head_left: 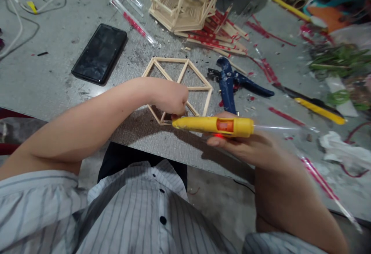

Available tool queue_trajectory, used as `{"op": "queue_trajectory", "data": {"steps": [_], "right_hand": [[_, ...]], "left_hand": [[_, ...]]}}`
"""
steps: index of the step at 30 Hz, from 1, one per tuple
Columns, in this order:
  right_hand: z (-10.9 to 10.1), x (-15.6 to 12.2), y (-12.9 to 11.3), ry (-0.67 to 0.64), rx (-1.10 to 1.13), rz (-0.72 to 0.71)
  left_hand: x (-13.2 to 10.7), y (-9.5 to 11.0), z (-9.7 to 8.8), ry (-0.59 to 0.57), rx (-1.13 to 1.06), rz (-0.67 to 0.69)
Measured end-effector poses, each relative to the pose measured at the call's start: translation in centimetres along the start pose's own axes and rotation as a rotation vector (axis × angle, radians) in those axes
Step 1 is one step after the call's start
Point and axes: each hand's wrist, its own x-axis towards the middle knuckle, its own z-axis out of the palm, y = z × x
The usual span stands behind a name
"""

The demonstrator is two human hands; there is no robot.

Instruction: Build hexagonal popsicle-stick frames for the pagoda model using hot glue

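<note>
A flat hexagonal frame of thin wooden sticks (199, 88), with spokes meeting at its middle, lies near the table's front edge. My left hand (171, 95) is curled over this frame, knuckles up. Its fingertips point down by the near side, and what they pinch is hidden. In my right hand (232, 146) is a yellow hot glue gun (203, 124), its nozzle pointing left, close to my left fingertips and the frame's near edge. A red light glows on its side, and a clear glue stick (274, 127) juts from its back end.
A built stick structure (185, 7) stands at the back, beside a pile of red-marked sticks (220, 34). Right of the frame lie a blue-handled cutter (227, 80) and a yellow utility knife (319, 110). A black phone (100, 53) rests to the left. Scraps and wrappers cover the right side.
</note>
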Motion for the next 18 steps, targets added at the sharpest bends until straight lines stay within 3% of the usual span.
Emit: {"op": "queue_trajectory", "data": {"steps": [18], "right_hand": [[0.5,-0.34,-0.4,0.059,0.017,0.051]], "left_hand": [[0.05,-0.06,0.06,0.022,-0.004,0.018]]}}
